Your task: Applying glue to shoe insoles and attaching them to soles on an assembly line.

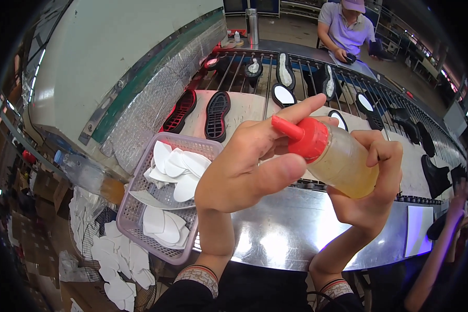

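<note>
A clear squeeze bottle (348,162) with yellowish liquid is held tilted in front of me, its red cap (313,139) and spout toward the upper left. My right hand (369,200) wraps round the bottle's lower body. My left hand (234,174) is at the cap, with the index finger stretched behind it and the thumb in front; its other fingers are partly hidden. Below my left hand stands a pale purple basket (120,218) holding white, rounded flat pieces (184,171). Beyond the bottle, two black shoe soles (218,115) (181,112) lie on the conveyor.
The rod conveyor (268,104) carries several black shoes and soles. A shiny metal table (270,234) lies below my hands. A big pale machine housing (114,67) stands left. A co-worker (347,31) sits at the far side; another person's arm (442,244) reaches in at right.
</note>
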`<move>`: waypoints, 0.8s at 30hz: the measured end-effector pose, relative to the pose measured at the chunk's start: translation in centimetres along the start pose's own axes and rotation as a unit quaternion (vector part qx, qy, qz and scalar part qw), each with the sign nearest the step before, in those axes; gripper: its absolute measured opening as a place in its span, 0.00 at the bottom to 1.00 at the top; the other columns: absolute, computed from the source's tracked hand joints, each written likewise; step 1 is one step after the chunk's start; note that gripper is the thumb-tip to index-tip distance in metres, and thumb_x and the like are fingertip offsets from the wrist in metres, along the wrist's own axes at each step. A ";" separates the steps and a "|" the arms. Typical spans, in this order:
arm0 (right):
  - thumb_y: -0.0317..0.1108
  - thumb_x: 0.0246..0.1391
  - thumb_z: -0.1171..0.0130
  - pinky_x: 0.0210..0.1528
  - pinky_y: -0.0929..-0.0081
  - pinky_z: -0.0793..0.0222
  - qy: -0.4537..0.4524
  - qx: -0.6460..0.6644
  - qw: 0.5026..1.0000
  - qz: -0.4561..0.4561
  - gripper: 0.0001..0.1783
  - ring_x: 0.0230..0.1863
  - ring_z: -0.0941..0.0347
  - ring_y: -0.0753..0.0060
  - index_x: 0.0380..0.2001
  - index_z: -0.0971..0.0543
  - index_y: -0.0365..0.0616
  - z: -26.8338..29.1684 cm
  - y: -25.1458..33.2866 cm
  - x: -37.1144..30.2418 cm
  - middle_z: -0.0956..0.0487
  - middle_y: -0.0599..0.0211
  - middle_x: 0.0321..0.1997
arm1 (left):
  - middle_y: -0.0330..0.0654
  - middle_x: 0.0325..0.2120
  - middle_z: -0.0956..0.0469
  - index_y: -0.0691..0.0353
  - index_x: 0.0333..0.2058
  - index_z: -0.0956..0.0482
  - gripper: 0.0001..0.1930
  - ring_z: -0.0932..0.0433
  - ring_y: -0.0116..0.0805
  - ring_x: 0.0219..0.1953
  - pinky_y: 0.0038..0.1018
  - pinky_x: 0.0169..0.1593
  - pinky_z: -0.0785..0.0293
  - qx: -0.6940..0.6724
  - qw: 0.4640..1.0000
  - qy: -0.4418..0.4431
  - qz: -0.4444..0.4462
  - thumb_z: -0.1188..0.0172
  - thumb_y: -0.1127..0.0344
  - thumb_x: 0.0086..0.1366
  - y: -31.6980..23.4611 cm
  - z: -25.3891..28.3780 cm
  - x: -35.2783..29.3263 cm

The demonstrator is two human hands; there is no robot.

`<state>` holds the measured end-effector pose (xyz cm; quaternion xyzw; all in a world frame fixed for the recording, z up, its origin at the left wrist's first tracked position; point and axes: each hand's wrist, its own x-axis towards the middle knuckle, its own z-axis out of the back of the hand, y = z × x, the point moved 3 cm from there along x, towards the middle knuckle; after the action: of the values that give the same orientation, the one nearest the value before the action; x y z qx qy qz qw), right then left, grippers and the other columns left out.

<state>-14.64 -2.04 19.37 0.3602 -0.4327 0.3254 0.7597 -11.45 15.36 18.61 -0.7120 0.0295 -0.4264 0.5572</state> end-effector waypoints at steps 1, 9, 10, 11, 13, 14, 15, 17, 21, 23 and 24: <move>0.21 0.21 0.35 0.25 0.82 0.37 0.000 -0.001 1.000 0.000 0.29 0.20 0.34 0.67 0.29 0.40 0.44 0.0 0.0 0.0 0.28 0.56 0.27 | 0.62 0.51 0.32 0.78 0.60 0.48 0.44 0.28 0.42 0.52 0.33 0.56 0.34 0.005 1.000 -0.020 0.006 0.45 0.46 0.58 0.0 -0.1 0.1; 0.21 0.21 0.36 0.24 0.80 0.36 0.003 -0.025 0.999 -0.024 0.28 0.20 0.32 0.65 0.28 0.40 0.43 -0.1 -0.2 -0.2 0.27 0.57 0.27 | 0.54 0.49 0.29 0.75 0.60 0.47 0.33 0.28 0.36 0.50 0.31 0.55 0.34 -0.010 0.998 -0.060 0.032 0.46 0.61 0.62 0.8 -0.6 0.3; 0.21 0.21 0.36 0.24 0.80 0.36 0.002 -0.026 0.999 -0.023 0.28 0.20 0.32 0.65 0.28 0.40 0.43 0.0 -0.1 -0.2 0.27 0.57 0.27 | 0.54 0.49 0.29 0.75 0.60 0.47 0.33 0.28 0.36 0.50 0.31 0.55 0.34 -0.010 0.998 -0.058 0.030 0.46 0.61 0.62 0.8 -0.5 0.4; 0.21 0.21 0.37 0.24 0.80 0.36 0.006 -0.025 0.999 -0.030 0.27 0.20 0.32 0.65 0.28 0.40 0.43 0.1 -0.1 -0.2 0.27 0.57 0.26 | 0.51 0.47 0.29 0.75 0.61 0.49 0.34 0.29 0.33 0.49 0.28 0.54 0.34 -0.035 0.998 -0.047 0.032 0.46 0.62 0.63 0.8 -0.6 0.4; 0.22 0.21 0.38 0.24 0.80 0.36 0.010 -0.025 0.999 -0.036 0.26 0.20 0.32 0.65 0.28 0.40 0.43 0.3 -0.1 -0.2 0.28 0.57 0.26 | 0.48 0.46 0.29 0.74 0.62 0.52 0.34 0.31 0.29 0.48 0.25 0.53 0.34 -0.061 0.997 -0.034 0.033 0.46 0.63 0.64 1.0 -0.6 0.4; 0.22 0.21 0.40 0.25 0.81 0.36 0.016 -0.017 0.999 -0.039 0.25 0.20 0.33 0.67 0.27 0.40 0.42 0.4 -0.3 -0.2 0.28 0.58 0.26 | 0.51 0.49 0.31 0.75 0.62 0.52 0.35 0.31 0.32 0.51 0.27 0.56 0.37 -0.039 0.998 -0.027 0.041 0.47 0.63 0.64 1.3 -0.5 0.4; 0.23 0.21 0.41 0.25 0.82 0.36 0.022 -0.009 0.999 -0.042 0.24 0.20 0.33 0.69 0.27 0.40 0.42 0.5 -0.5 -0.2 0.28 0.58 0.25 | 0.54 0.52 0.32 0.75 0.62 0.53 0.35 0.32 0.36 0.54 0.30 0.59 0.40 -0.017 0.998 -0.020 0.050 0.49 0.63 0.63 1.4 -0.4 0.4; 0.23 0.21 0.42 0.26 0.83 0.36 0.024 0.007 0.998 -0.052 0.24 0.21 0.34 0.71 0.27 0.41 0.42 0.6 -0.8 -0.4 0.28 0.59 0.25 | 0.54 0.52 0.32 0.75 0.62 0.54 0.35 0.32 0.36 0.55 0.29 0.59 0.40 -0.006 0.998 -0.016 0.065 0.49 0.63 0.63 1.4 -0.3 0.3; 0.25 0.21 0.44 0.29 0.85 0.36 0.032 0.081 0.992 -0.092 0.25 0.23 0.36 0.78 0.29 0.41 0.42 1.0 -1.5 -0.8 0.29 0.61 0.25 | 0.55 0.53 0.33 0.74 0.63 0.58 0.37 0.34 0.37 0.56 0.29 0.60 0.43 0.022 0.996 0.014 0.090 0.50 0.64 0.62 1.0 -0.1 -0.1; 0.25 0.21 0.44 0.29 0.85 0.37 0.028 0.085 0.991 -0.098 0.25 0.24 0.37 0.79 0.29 0.41 0.42 0.8 -1.5 -0.8 0.30 0.61 0.25 | 0.56 0.54 0.35 0.73 0.64 0.59 0.38 0.35 0.38 0.57 0.29 0.61 0.44 0.008 0.996 0.010 0.084 0.50 0.63 0.62 1.3 0.0 0.0; 0.25 0.21 0.44 0.29 0.86 0.37 0.023 0.090 0.990 -0.105 0.25 0.24 0.37 0.80 0.29 0.42 0.42 0.7 -1.4 -0.7 0.30 0.62 0.26 | 0.58 0.55 0.36 0.73 0.64 0.60 0.39 0.36 0.39 0.58 0.30 0.62 0.45 -0.007 0.997 0.007 0.078 0.50 0.62 0.61 1.4 0.1 0.0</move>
<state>-14.07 -3.50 18.59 0.4627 -0.3436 0.2902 0.7640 -10.80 14.89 17.44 -0.7084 0.0922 -0.3862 0.5835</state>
